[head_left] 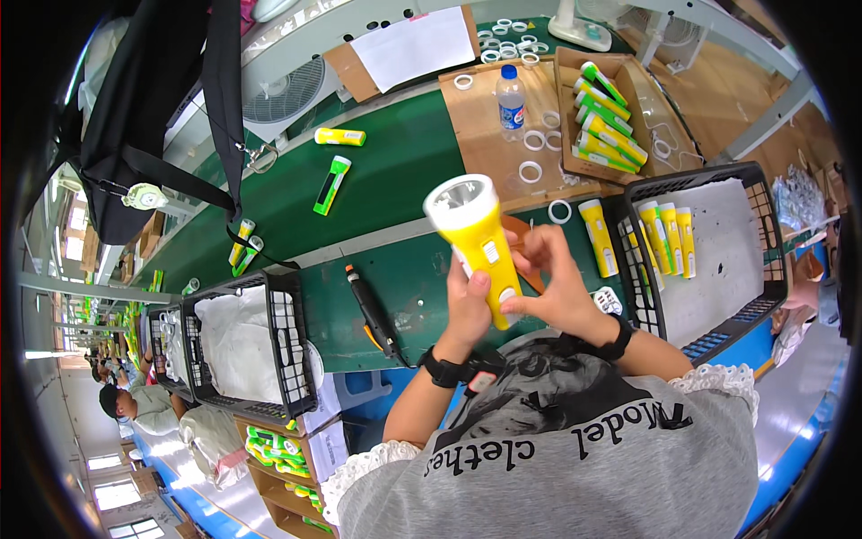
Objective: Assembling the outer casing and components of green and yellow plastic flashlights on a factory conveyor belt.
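A yellow flashlight [482, 251] with a white head ring is held over the green bench, its reflector end pointing away from me and up. My left hand [470, 310] is closed round the left side of its body, thumb on the front. At the tail end, my right hand [555, 283] has its thumb against the flashlight and its fingers curled beside it; part of those fingers is hidden. Behind the hands lies an orange-brown piece [523, 235] that I cannot make out. Another yellow flashlight [598, 238] lies just right of my right hand, near a white ring [559, 212].
An electric screwdriver [370, 310] lies left of my hands. Black baskets stand left [235, 346] and right [709, 251], the right one holding several flashlights. Farther back are a cardboard box [567, 108] of flashlights, a bottle [510, 101] and loose white rings. A black bag [135, 135] hangs upper left.
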`<state>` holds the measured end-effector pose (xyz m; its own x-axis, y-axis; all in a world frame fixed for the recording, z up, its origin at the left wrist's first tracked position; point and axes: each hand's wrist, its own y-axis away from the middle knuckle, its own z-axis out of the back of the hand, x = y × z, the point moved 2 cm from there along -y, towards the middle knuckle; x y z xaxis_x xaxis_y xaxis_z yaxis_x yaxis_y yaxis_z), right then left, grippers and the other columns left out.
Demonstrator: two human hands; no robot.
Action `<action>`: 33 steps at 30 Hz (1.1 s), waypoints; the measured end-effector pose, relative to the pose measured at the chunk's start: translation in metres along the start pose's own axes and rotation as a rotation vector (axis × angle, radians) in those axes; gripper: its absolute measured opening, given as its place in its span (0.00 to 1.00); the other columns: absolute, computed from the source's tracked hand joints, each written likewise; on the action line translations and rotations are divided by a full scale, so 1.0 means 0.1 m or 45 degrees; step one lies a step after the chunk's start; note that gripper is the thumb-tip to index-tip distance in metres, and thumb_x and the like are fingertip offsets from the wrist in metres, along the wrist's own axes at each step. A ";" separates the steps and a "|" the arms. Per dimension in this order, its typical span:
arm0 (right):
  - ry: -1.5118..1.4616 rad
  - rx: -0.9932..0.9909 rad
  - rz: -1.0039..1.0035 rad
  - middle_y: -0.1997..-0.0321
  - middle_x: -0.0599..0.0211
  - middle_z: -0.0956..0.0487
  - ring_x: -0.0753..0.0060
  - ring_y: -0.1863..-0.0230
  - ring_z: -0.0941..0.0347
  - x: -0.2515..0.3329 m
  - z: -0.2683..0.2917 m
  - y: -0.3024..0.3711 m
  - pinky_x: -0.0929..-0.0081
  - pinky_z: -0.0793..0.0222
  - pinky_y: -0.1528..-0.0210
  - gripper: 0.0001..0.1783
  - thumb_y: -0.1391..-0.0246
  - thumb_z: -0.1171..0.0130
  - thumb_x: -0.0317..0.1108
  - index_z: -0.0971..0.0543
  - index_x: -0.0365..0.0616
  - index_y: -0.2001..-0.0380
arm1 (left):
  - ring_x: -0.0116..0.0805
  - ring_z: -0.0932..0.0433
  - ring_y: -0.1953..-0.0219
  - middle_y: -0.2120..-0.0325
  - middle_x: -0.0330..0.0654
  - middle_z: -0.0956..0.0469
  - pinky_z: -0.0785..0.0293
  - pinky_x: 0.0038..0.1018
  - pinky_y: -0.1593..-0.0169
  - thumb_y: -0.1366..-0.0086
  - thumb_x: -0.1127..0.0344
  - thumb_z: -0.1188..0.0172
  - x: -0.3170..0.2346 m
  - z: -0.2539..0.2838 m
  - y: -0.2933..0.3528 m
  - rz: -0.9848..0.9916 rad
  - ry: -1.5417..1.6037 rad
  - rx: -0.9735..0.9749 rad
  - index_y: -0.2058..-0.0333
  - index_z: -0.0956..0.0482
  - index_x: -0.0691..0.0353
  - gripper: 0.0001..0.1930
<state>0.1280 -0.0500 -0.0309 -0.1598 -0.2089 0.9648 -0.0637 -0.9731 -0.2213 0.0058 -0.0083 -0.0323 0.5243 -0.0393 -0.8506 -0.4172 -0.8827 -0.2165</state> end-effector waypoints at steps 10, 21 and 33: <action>0.307 0.257 0.130 0.50 0.53 0.35 0.52 0.51 0.34 -0.09 -0.07 -0.04 0.66 0.39 0.49 0.41 0.59 0.38 0.35 0.47 0.42 0.44 | 0.35 0.36 0.49 0.52 0.45 0.34 0.40 0.33 0.46 0.34 0.58 0.68 0.20 0.12 -0.07 0.065 0.027 -0.347 0.45 0.45 0.62 0.22; -0.545 0.455 -0.411 0.46 0.64 0.36 0.76 0.49 0.36 -0.23 0.07 -0.02 0.80 0.34 0.55 0.47 0.62 0.34 0.25 0.50 0.43 0.41 | 0.33 0.35 0.49 0.50 0.43 0.36 0.40 0.34 0.44 0.37 0.66 0.53 0.21 0.29 -0.07 0.412 0.300 -0.249 0.44 0.45 0.62 0.23; 0.266 0.436 0.037 0.66 0.59 0.24 0.55 0.68 0.26 -0.16 -0.04 -0.04 0.67 0.31 0.65 0.38 0.65 0.34 0.37 0.37 0.57 0.47 | 0.33 0.28 0.57 0.58 0.43 0.29 0.29 0.31 0.54 0.37 0.54 0.53 0.44 0.38 -0.09 0.812 0.463 -0.262 0.51 0.37 0.63 0.21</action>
<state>0.1273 -0.0422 -0.0462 -0.3555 -0.2471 0.9014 0.2701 -0.9504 -0.1540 0.0044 0.0160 -0.0860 0.4545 -0.6914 -0.5616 -0.5935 -0.7052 0.3879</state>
